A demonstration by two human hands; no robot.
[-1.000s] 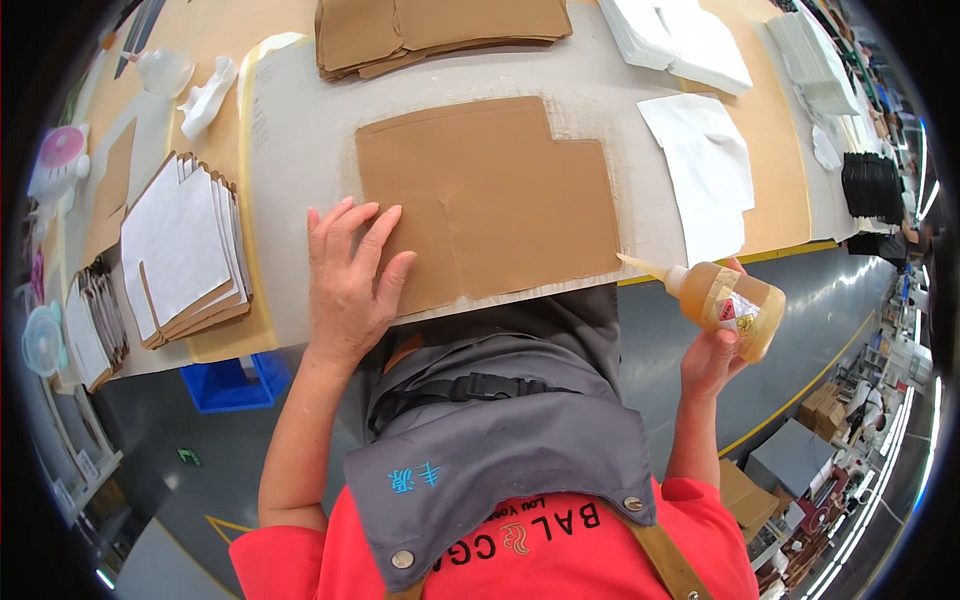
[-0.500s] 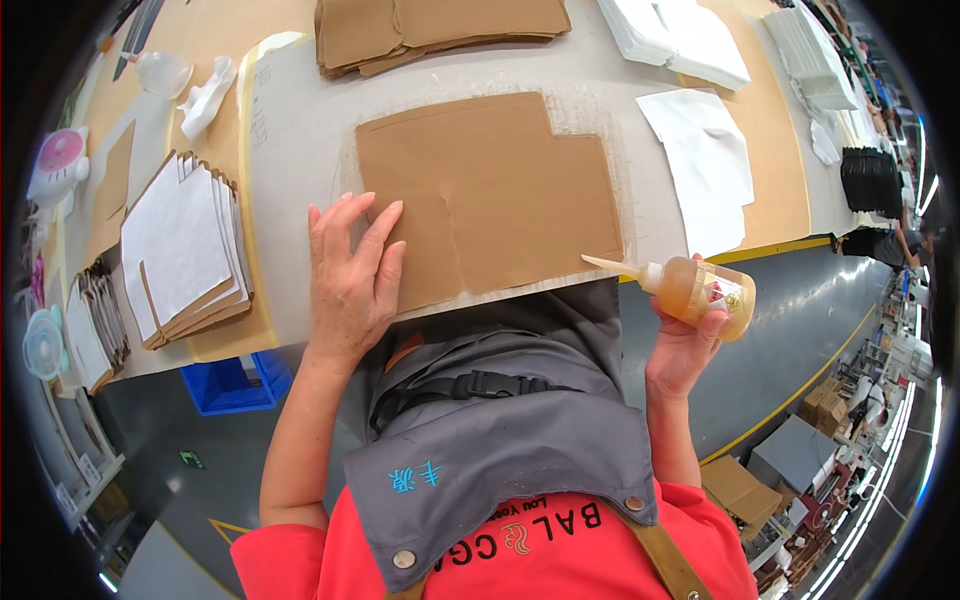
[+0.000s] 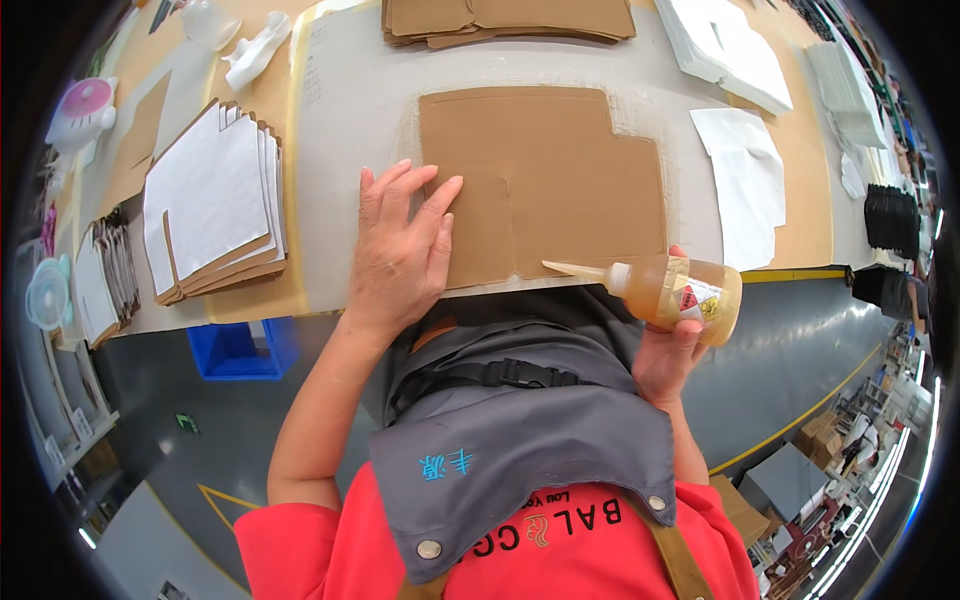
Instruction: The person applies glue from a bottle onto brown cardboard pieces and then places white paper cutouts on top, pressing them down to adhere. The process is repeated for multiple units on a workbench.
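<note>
Nearest is one grey apron (image 3: pixel 520 455) with one black buckle (image 3: pixel 522 374) at the waist, over one red shirt (image 3: pixel 580 530). Two hands reach forward. The right hand (image 3: pixel 668 355) has its grip closed round one squeeze bottle (image 3: pixel 718 300) of amber liquid, which lies almost level, its single long nozzle (image 3: pixel 577 270) pointing left over the near edge of one brown panel (image 3: pixel 565 190); whether the tip touches is unclear. The left hand (image 3: pixel 400 250) holds nothing: its grip is loosely open, fingers spread and fingertips at the panel's left edge. The panel lies flat on the table (image 3: pixel 345 130), directly before the person, with one step cut from its far right corner.

One blue bin (image 3: pixel 285 338) shows below the table's edge at left. Two bundles of white-faced, brown-edged pieces stand on that side, a large one (image 3: pixel 205 195) and a small one (image 3: pixel 93 290); their layers are too close to count. To the panel's right lies one white piece (image 3: pixel 748 170).

Farther off are one brown stack (image 3: pixel 550 20), two white stacks (image 3: pixel 735 65) and one black stack (image 3: pixel 890 215). At far left sit one crumpled white item (image 3: pixel 257 50) and one translucent bottle (image 3: pixel 208 25).
</note>
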